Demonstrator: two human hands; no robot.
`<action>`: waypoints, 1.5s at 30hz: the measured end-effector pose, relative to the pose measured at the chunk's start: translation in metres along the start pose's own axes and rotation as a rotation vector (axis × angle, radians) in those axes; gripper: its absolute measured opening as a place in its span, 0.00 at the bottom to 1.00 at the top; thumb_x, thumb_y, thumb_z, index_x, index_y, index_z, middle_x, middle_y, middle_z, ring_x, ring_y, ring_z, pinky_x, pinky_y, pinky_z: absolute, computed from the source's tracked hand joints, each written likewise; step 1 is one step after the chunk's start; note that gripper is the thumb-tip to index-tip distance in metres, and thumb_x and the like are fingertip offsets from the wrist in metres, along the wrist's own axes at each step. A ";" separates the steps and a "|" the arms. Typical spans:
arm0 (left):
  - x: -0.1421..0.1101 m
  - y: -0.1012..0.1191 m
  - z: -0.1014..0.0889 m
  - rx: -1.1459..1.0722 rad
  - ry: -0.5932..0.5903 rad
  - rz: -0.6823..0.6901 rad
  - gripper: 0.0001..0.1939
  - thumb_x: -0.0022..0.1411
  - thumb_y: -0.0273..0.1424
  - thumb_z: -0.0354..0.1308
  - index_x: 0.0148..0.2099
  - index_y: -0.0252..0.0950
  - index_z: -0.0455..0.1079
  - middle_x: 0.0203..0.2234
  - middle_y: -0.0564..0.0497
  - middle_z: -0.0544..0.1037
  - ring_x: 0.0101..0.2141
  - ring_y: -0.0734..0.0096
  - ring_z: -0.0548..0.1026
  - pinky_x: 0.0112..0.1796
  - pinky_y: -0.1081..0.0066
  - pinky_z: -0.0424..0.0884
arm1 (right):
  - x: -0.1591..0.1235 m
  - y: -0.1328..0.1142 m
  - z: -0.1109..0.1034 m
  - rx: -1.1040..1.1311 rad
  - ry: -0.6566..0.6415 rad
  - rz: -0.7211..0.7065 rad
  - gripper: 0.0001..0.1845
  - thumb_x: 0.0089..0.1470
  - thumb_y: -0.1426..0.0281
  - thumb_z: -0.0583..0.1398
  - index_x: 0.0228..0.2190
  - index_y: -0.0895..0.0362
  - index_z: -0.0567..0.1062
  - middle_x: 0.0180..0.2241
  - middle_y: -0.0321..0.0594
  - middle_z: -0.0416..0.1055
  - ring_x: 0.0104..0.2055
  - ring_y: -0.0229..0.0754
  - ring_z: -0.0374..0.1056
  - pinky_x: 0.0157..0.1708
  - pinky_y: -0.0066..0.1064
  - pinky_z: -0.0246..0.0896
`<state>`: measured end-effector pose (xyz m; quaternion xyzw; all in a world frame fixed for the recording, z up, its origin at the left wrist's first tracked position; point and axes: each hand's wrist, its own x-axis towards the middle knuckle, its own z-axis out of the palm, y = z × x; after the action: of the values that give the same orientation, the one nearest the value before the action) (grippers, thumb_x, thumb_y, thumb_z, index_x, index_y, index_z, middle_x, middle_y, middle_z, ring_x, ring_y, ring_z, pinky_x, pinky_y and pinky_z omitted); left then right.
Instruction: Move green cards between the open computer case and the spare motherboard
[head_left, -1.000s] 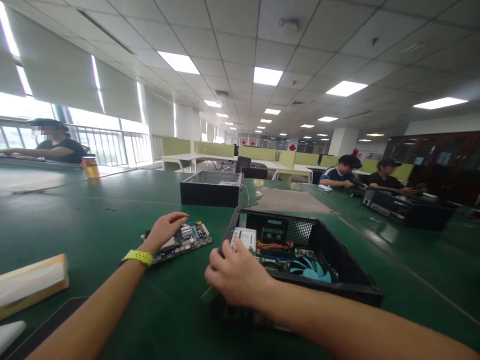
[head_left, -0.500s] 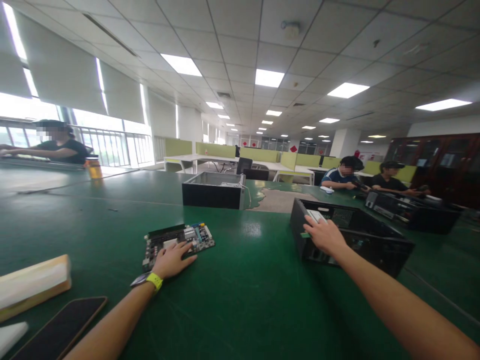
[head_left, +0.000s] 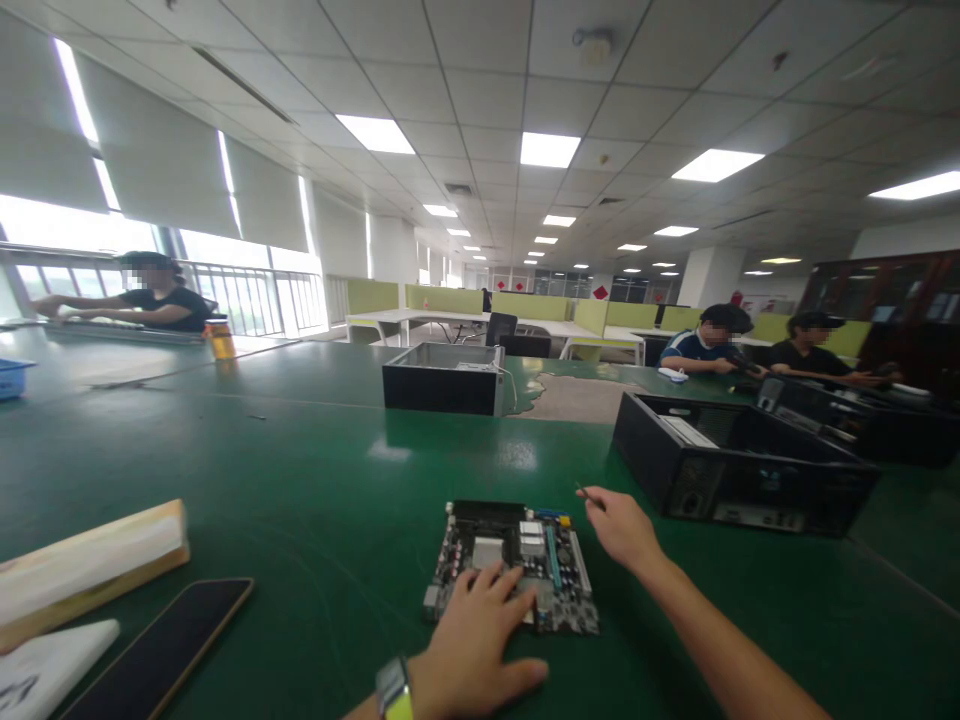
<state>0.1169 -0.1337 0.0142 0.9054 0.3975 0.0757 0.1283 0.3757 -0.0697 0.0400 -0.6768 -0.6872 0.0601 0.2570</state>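
A motherboard (head_left: 551, 560) lies flat on the green tabletop in front of me. My left hand (head_left: 480, 630), a watch on its wrist, rests over the board's near side with fingers spread, covering part of it. Just off the board's far right corner, my right hand (head_left: 619, 525) pinches a small, thin, dark piece (head_left: 585, 492), seen nearly edge-on; most of it is hidden by the fingers. Beyond that hand stands an open black computer case (head_left: 780, 480), with a white-labelled box inside its left end.
A phone (head_left: 169, 650), a white packet (head_left: 64, 665) and a long tissue pack (head_left: 97, 570) lie at left. Another open case (head_left: 442, 385) stands farther back. Co-workers sit at the far left and far right, the right-hand ones near another black case (head_left: 855, 410).
My right hand has moved left from the black case to beside the motherboard, holding the thin piece. The motherboard now lies farther right and nearer, with my left hand still on it.
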 end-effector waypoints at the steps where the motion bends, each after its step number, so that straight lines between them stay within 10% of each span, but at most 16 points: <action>1: 0.000 0.012 0.008 -0.003 -0.023 0.032 0.37 0.53 0.55 0.50 0.63 0.50 0.52 0.62 0.47 0.56 0.60 0.44 0.52 0.54 0.41 0.49 | -0.007 -0.008 0.010 0.034 0.008 -0.006 0.17 0.55 0.64 0.49 0.38 0.49 0.76 0.36 0.36 0.75 0.37 0.40 0.69 0.35 0.27 0.58; 7: 0.003 0.037 0.010 -0.047 -0.076 0.158 0.26 0.58 0.45 0.51 0.58 0.48 0.61 0.57 0.46 0.64 0.55 0.48 0.61 0.50 0.48 0.60 | -0.035 -0.025 0.042 0.035 0.069 0.000 0.15 0.52 0.62 0.54 0.40 0.51 0.75 0.37 0.37 0.73 0.38 0.39 0.68 0.36 0.26 0.58; 13: 0.017 -0.013 -0.036 -0.119 0.292 -0.057 0.17 0.58 0.41 0.52 0.46 0.40 0.71 0.50 0.46 0.70 0.51 0.57 0.65 0.53 0.59 0.59 | -0.039 -0.022 0.048 -0.021 0.022 -0.034 0.13 0.56 0.64 0.52 0.38 0.48 0.74 0.39 0.34 0.72 0.40 0.39 0.68 0.37 0.28 0.58; 19: 0.026 -0.058 -0.029 -0.237 0.209 -0.094 0.18 0.56 0.38 0.53 0.47 0.35 0.69 0.49 0.45 0.69 0.50 0.61 0.65 0.52 0.65 0.60 | -0.038 -0.022 0.045 -0.002 -0.027 0.030 0.14 0.57 0.63 0.49 0.36 0.47 0.73 0.35 0.32 0.74 0.38 0.40 0.69 0.32 0.28 0.57; 33: 0.024 -0.057 -0.036 -0.324 0.129 -0.138 0.19 0.56 0.40 0.52 0.46 0.34 0.67 0.48 0.44 0.68 0.47 0.62 0.67 0.49 0.65 0.63 | -0.037 -0.020 0.046 0.055 -0.008 0.006 0.17 0.57 0.61 0.49 0.44 0.45 0.73 0.44 0.34 0.73 0.46 0.42 0.68 0.42 0.32 0.60; 40: 0.012 -0.016 -0.040 -0.140 0.254 -0.105 0.18 0.52 0.39 0.57 0.45 0.38 0.66 0.57 0.44 0.61 0.56 0.54 0.58 0.55 0.56 0.56 | -0.038 -0.021 0.048 -0.012 0.028 0.048 0.21 0.56 0.61 0.49 0.49 0.48 0.70 0.45 0.37 0.73 0.46 0.45 0.68 0.42 0.34 0.61; 45: 0.006 0.037 -0.007 -0.094 -0.045 0.223 0.30 0.57 0.44 0.54 0.61 0.54 0.53 0.61 0.48 0.56 0.59 0.40 0.52 0.54 0.39 0.48 | -0.017 -0.019 -0.003 -0.154 0.200 0.220 0.22 0.56 0.58 0.47 0.43 0.48 0.74 0.42 0.43 0.74 0.40 0.51 0.69 0.35 0.39 0.63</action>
<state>0.1453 -0.1526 0.0316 0.9385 0.2872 0.0878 0.1702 0.3596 -0.0887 0.0459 -0.7682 -0.5827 -0.0327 0.2633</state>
